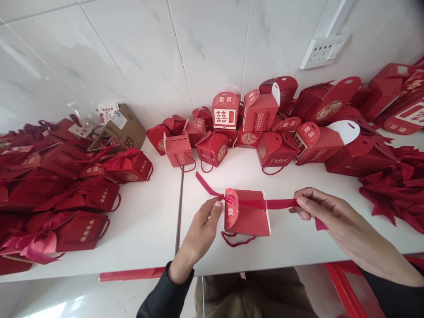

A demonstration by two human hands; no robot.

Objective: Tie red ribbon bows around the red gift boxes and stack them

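Note:
A red gift box (pixel 251 221) lies on the table in front of me, with a dark red twisted cord handle (pixel 239 243) at its near side. A red satin ribbon (pixel 278 203) passes through its rounded flap and crosses the box. My right hand (pixel 316 206) pinches the ribbon's long end and draws it out level to the right; a short bit hangs below the fingers. At the box's left edge, my left hand (pixel 202 223) is closed, thumb against fingers, at the ribbon beside the flap. The ribbon's loose tail points up and left above that hand.
Several red boxes without bows (pixel 212 148) stand along the tiled wall. Boxes with ribbon bows (pixel 79 232) crowd the left side, near an open cardboard carton (pixel 121 128). A heap of red ribbons (pixel 397 190) lies at the right. A socket (pixel 323 51) is on the wall.

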